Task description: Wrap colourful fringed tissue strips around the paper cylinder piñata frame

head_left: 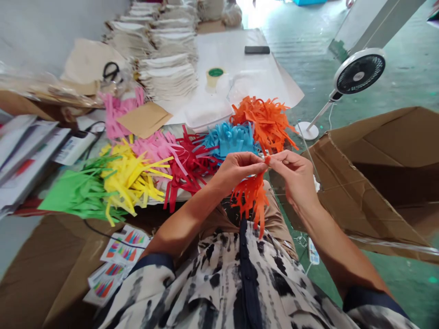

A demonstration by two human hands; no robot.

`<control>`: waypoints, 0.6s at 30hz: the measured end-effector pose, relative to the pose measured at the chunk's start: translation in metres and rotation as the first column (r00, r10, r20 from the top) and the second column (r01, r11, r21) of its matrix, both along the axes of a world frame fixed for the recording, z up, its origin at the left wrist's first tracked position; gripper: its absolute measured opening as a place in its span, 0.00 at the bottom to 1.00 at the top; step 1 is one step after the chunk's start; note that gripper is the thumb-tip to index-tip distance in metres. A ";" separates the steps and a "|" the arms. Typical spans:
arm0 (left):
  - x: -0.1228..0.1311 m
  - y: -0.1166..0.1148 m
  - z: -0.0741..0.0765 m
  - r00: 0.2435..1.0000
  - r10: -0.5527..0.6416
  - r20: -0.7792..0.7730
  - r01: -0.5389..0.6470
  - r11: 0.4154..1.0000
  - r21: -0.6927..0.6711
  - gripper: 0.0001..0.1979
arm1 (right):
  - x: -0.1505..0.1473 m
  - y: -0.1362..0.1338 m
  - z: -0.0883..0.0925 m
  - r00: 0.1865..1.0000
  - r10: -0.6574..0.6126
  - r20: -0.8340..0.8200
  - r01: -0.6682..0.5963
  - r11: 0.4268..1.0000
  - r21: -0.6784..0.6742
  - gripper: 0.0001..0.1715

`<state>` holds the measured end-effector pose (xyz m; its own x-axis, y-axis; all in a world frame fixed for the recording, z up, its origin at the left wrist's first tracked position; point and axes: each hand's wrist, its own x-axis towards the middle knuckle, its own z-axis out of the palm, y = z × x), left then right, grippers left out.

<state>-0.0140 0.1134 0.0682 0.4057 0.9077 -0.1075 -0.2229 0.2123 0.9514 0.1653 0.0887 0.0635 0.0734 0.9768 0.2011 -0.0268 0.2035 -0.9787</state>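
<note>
My left hand (239, 167) and my right hand (294, 172) meet in front of me, fingertips pinched together on the top of an orange tassel (252, 196). Its fringed strips hang down over my lap. The exact fold between the fingers is partly hidden. Just beyond my hands lies a pile of orange fringed strips (262, 121), with blue fringe (230, 139) to its left. Farther left along the table edge are red fringe (188, 164), pink fringe (158, 145), yellow fringe (132, 176) and green fringe (80, 192).
Brown paper pieces (144, 119) lie on pink strips. Stacked pale bundles (168, 73), a green-topped tub (215, 78) and a black bar-shaped object (257, 50) are farther back. At right stand a fan (359, 74) and an open cardboard box (343, 183). Printed cards (113, 269) sit lower left.
</note>
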 end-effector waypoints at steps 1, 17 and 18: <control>-0.001 -0.001 0.000 1.000 0.011 -0.005 -0.011 1.000 0.016 0.19 | 0.002 0.000 0.002 0.999 0.036 0.013 -0.036 0.999 -0.008 0.07; -0.014 -0.020 -0.010 0.935 0.330 0.128 -0.339 0.940 0.047 0.21 | -0.012 0.040 0.019 0.930 0.082 0.359 -0.140 0.980 0.140 0.11; -0.020 -0.017 -0.009 0.930 0.342 0.134 -0.348 0.937 0.023 0.21 | -0.018 0.058 0.023 0.913 0.073 0.401 -0.146 0.977 0.157 0.12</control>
<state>-0.0338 0.0966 0.0590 0.0741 0.9967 -0.0316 -0.3933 0.0583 0.9175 0.1477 0.1469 0.0870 -0.1522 0.9189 0.3639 0.3177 0.3941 -0.8624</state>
